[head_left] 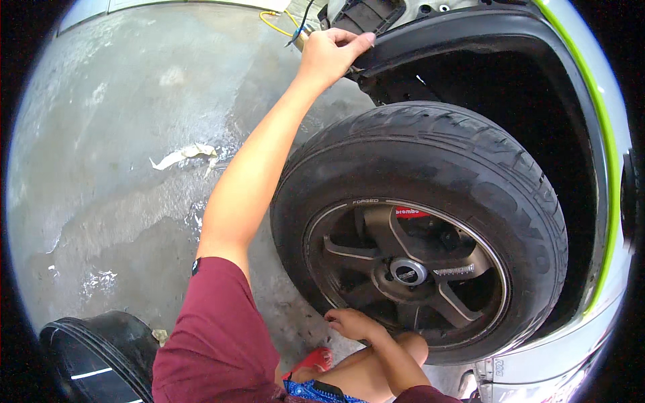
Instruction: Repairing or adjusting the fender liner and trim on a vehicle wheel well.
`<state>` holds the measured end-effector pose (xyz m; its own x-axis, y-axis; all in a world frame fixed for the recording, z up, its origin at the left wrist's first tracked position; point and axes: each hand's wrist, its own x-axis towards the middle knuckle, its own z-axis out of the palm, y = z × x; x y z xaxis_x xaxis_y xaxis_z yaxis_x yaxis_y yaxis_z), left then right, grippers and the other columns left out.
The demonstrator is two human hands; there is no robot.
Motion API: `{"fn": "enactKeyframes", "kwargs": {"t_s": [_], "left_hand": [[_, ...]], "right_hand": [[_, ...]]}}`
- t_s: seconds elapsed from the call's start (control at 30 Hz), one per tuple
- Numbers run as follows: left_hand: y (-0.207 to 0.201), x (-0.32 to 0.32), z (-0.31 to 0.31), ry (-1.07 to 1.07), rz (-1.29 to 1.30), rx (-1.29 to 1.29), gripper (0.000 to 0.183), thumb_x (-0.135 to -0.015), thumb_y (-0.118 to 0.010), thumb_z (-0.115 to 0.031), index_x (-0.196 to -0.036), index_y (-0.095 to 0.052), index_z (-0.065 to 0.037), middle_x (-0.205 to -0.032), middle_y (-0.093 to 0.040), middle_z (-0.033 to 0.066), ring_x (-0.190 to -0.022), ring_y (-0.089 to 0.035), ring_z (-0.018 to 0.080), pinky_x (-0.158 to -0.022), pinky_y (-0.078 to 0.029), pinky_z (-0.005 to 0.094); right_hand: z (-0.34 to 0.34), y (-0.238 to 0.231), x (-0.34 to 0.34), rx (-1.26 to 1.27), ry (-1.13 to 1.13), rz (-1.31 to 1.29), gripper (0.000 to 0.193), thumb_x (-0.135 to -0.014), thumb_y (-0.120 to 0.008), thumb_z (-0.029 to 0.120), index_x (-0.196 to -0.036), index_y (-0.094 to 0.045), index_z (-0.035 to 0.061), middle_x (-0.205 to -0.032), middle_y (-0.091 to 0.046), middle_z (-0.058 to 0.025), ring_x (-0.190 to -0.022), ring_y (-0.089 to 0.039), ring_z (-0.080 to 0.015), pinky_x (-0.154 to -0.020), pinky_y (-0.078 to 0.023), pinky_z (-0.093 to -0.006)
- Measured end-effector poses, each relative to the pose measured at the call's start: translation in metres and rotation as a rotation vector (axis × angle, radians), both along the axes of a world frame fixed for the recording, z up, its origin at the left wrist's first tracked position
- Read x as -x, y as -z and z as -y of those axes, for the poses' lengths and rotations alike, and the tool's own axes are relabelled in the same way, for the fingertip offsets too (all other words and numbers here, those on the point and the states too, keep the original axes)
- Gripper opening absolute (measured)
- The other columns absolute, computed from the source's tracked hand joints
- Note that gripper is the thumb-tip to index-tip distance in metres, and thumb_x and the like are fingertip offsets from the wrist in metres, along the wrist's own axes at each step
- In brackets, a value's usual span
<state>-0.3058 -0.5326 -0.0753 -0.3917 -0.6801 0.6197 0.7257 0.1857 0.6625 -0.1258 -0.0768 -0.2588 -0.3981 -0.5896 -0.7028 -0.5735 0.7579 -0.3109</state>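
Observation:
My left arm stretches up and forward, and my left hand (332,54) is closed at the front end of the black wheel arch trim (463,30), thumb laid along it. Below it stands a large wheel with a black tire (416,127) and a bronze spoked rim (392,232), mounted under the arch. Between the spokes a red brake caliper (411,212) shows. Close to the tire's lower left sidewall, by my bent knee (411,346), my right hand (355,324) is loosely curled, with nothing visible in it.
A black bucket (101,349) stands at the lower left on the wet concrete floor (127,148). A pale scrap (185,154) lies left of my arm. A yellow cable (275,25) is near the top. The silver car body (608,295) curves along the right.

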Motion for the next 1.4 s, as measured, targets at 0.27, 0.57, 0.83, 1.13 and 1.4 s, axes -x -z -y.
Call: {"fn": "enactKeyframes", "kwargs": {"t_s": [0.27,0.57,0.83,1.13,1.4], "left_hand": [[-0.01,-0.005,-0.004,-0.482,0.071,0.325,0.026,-0.084,-0.073,-0.025,-0.089,-0.073,0.001,-0.083,-0.071,0.0125,-0.073,-0.069,0.0209,-0.068,-0.054,0.0339],[-0.003,-0.008,-0.008,-0.381,0.071,0.16,0.024,-0.083,-0.068,-0.022,-0.087,-0.072,0.002,-0.084,-0.071,0.0188,-0.08,-0.07,0.0324,-0.075,-0.054,0.0406],[0.011,-0.002,0.009,-0.035,0.083,0.038,0.033,-0.094,-0.067,-0.029,-0.1,-0.071,0.003,-0.087,-0.072,0.0064,-0.078,-0.065,0.0116,-0.071,-0.05,0.0257],[-0.005,-0.007,0.02,0.063,0.141,0.181,0.039,-0.094,-0.068,-0.034,-0.113,-0.071,0.0,-0.09,-0.071,0.0049,-0.081,-0.063,0.0087,-0.073,-0.05,0.0262],[-0.041,-0.038,0.046,0.103,0.33,0.536,0.019,-0.087,-0.064,-0.015,-0.086,-0.071,0.003,-0.077,-0.07,0.0193,-0.076,-0.068,0.0346,-0.072,-0.052,0.0414]], "right_hand": [[-0.003,0.003,0.002,-0.045,0.039,0.04,0.034,-0.093,-0.06,0.021,-0.125,-0.059,0.0071,-0.118,-0.064,-0.0229,-0.113,-0.06,-0.0413,-0.096,-0.048,-0.0482],[-0.003,-0.002,0.001,0.028,0.034,-0.011,0.028,-0.094,-0.059,0.02,-0.118,-0.06,0.004,-0.113,-0.066,-0.0208,-0.108,-0.062,-0.0395,-0.091,-0.049,-0.0473],[0.003,-0.009,0.002,0.025,0.016,-0.032,0.029,-0.095,-0.059,0.021,-0.119,-0.06,0.0047,-0.114,-0.066,-0.0206,-0.109,-0.061,-0.0399,-0.092,-0.049,-0.0477],[0.009,-0.009,-0.001,-0.074,0.041,-0.021,0.031,-0.094,-0.059,0.021,-0.121,-0.06,0.0043,-0.12,-0.064,-0.0194,-0.112,-0.06,-0.0387,-0.094,-0.048,-0.0474],[0.005,0.001,-0.003,-0.106,0.048,0.008,0.031,-0.095,-0.059,0.021,-0.121,-0.06,0.0053,-0.115,-0.066,-0.0206,-0.108,-0.062,-0.0386,-0.092,-0.049,-0.0458]]}}
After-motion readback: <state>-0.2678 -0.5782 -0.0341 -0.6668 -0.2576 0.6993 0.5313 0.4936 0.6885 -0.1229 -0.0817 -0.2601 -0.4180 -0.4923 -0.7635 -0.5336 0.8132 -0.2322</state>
